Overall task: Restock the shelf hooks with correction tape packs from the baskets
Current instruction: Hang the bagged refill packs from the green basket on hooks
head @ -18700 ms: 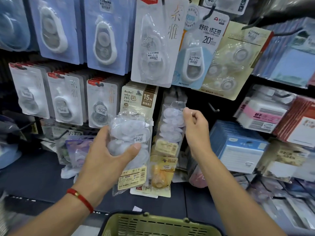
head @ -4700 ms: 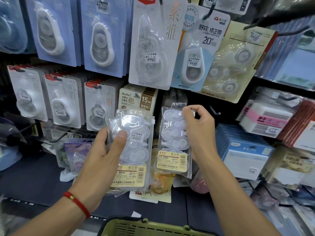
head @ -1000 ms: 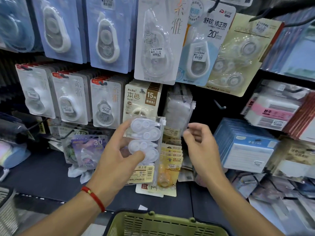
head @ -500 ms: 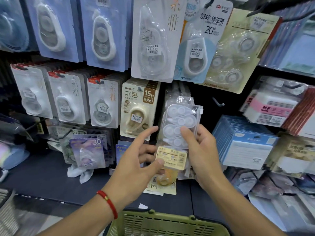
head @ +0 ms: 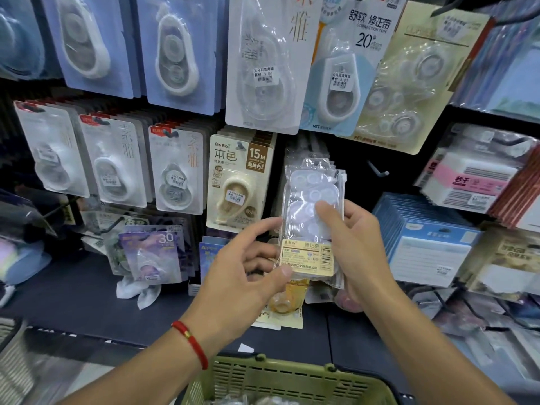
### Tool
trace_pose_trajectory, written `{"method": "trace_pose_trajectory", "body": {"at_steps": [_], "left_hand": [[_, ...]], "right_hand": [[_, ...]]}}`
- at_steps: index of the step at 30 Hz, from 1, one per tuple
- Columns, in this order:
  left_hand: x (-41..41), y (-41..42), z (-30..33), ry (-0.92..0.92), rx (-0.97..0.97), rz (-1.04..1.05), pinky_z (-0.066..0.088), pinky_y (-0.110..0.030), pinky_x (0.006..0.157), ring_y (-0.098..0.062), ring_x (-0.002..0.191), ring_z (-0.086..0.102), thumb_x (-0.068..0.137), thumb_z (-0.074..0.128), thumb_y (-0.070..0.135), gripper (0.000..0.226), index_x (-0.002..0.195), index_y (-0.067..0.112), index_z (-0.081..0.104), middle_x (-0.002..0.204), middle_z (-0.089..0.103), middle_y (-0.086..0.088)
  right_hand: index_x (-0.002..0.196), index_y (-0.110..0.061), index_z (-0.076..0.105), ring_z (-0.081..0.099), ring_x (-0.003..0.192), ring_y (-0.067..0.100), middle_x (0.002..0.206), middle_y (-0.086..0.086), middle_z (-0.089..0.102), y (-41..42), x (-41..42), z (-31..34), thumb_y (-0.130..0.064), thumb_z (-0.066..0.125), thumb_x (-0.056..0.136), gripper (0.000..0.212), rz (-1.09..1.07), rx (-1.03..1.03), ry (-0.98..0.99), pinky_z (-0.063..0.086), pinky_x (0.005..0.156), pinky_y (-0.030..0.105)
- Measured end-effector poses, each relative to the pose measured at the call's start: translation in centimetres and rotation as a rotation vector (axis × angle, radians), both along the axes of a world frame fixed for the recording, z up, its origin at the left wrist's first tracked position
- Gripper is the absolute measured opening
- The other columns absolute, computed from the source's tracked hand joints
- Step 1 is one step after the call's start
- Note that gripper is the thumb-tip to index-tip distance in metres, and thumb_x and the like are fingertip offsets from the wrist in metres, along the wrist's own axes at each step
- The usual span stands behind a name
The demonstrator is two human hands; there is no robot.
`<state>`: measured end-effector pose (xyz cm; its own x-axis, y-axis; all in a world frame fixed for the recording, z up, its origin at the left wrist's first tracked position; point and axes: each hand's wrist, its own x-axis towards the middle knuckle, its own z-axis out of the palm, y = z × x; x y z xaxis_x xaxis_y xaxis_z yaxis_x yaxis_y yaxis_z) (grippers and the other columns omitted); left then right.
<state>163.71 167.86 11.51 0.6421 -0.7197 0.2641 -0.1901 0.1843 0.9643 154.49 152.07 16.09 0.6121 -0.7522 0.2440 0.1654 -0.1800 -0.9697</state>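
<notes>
A clear correction tape pack [head: 314, 200] with white dispensers and a yellow label is held upright in front of the shelf's middle row. My right hand [head: 356, 249] grips its right side, thumb on the front. My left hand [head: 242, 276] pinches its lower left corner at the label, thumb in front and fingers behind. More packs of the same kind hang right behind it on a hook that is hidden. The green basket [head: 280, 378] sits below my arms at the bottom edge.
Carded correction tapes hang in rows: white cards [head: 117, 168] to the left, a beige BoBo card [head: 238, 182] beside the pack, blue cards [head: 175, 51] above. A bare hook [head: 378, 169] sticks out at right. Blue boxed notes [head: 423, 241] stand right.
Both hands brought the last pack from my left hand up to the hanging stack. My right hand now holds its side, and my left hand shifted to its lower corner.
</notes>
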Motion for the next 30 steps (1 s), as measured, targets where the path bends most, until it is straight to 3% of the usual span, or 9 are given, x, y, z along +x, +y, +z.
{"method": "trace_pose_trajectory", "body": {"at_steps": [3,6,10,13,17,21,25,27,30], "left_hand": [[0.4,-0.2,-0.1,-0.089,0.095,0.002,0.061,-0.038,0.095,-0.017,0.101,0.071,0.093,0.077,0.009,0.065,0.141,0.048,0.054,0.117,0.074,0.002],[1.5,0.1,-0.3,-0.446,0.263,0.164,0.042,-0.016,0.11,0.003,0.126,0.053,0.093,0.071,0.007,0.068,0.147,0.043,0.05,0.138,0.06,0.015],[3.8,-0.1,-0.2,-0.739,0.28,0.376,0.025,-0.014,0.113,-0.016,0.138,0.038,0.083,0.07,-0.004,0.071,0.148,0.022,0.057,0.146,0.047,0.001],[4.8,-0.4,-0.7,-0.831,0.345,0.388,0.043,-0.034,0.109,-0.022,0.142,0.033,0.08,0.07,-0.002,0.082,0.155,0.024,0.048,0.156,0.036,-0.002],[5.1,-0.5,-1.9,-0.924,0.371,0.375,0.041,-0.036,0.111,-0.025,0.148,0.03,0.078,0.072,-0.002,0.086,0.156,0.022,0.043,0.162,0.028,-0.003],[4.9,0.1,-2.4,-0.913,0.345,0.37,0.041,-0.039,0.109,-0.031,0.139,0.04,0.078,0.071,-0.003,0.075,0.148,0.017,0.053,0.152,0.041,-0.009],[3.9,1.1,-3.3,-0.863,0.502,0.195,0.046,-0.042,0.104,-0.033,0.12,0.056,0.085,0.066,0.002,0.046,0.13,0.014,0.065,0.125,0.061,-0.009],[2.9,1.5,-4.2,-0.88,0.682,-0.045,0.049,-0.043,0.101,-0.029,0.116,0.061,0.091,0.064,0.009,0.038,0.127,0.018,0.066,0.12,0.067,-0.003],[0.4,2.4,-6.7,-0.949,1.026,-0.49,0.049,-0.038,0.102,-0.024,0.121,0.061,0.096,0.061,0.02,0.04,0.135,0.028,0.061,0.128,0.067,-0.002]], "right_hand": [[0.119,-0.026,0.067,0.074,0.09,0.011,0.104,-0.011,0.076,-0.2,0.1,-1.2,-0.037,0.067,0.101,0.021,-0.15,-0.244,0.163,0.058,0.075,0.038],[0.151,-0.018,0.045,0.054,0.131,0.016,0.147,-0.002,0.048,-0.6,0.0,-2.9,-0.026,0.065,0.102,0.053,-0.344,-0.799,0.22,0.046,0.108,0.036],[0.153,-0.012,0.051,0.027,0.158,0.032,0.169,0.013,0.033,-2.3,1.6,-4.2,-0.025,0.064,0.101,0.055,-0.211,-1.352,0.463,0.03,0.125,0.051],[0.164,-0.015,0.031,-0.005,0.164,0.025,0.178,0.005,0.001,-3.4,3.3,-4.1,-0.028,0.053,0.105,0.065,-0.127,-1.334,0.727,0.015,0.131,0.052],[0.168,-0.017,0.019,-0.015,0.163,0.021,0.177,-0.001,-0.012,-4.4,3.6,-4.2,-0.015,0.051,0.102,0.074,-0.093,-1.331,0.758,0.015,0.131,0.05],[0.15,-0.007,0.051,0.019,0.161,0.031,0.173,0.014,0.023,-3.9,2.1,-3.9,-0.01,0.057,0.098,0.052,-0.079,-1.29,0.653,0.026,0.127,0.046],[0.122,-0.01,0.069,0.065,0.108,0.022,0.122,0.004,0.069,-3.1,-2.4,-6.1,-0.013,0.06,0.097,0.026,-0.045,-1.057,0.478,0.053,0.095,0.041],[0.11,-0.017,0.071,0.065,0.084,0.014,0.096,-0.006,0.071,-2.5,-5.2,-8.9,-0.019,0.06,0.098,0.017,0.071,-0.868,0.549,0.053,0.079,0.034],[0.114,-0.023,0.072,0.069,0.086,0.013,0.093,-0.013,0.071,-1.2,-8.9,-15.0,-0.026,0.063,0.1,0.017,0.407,-0.701,0.899,0.054,0.08,0.033]]}}
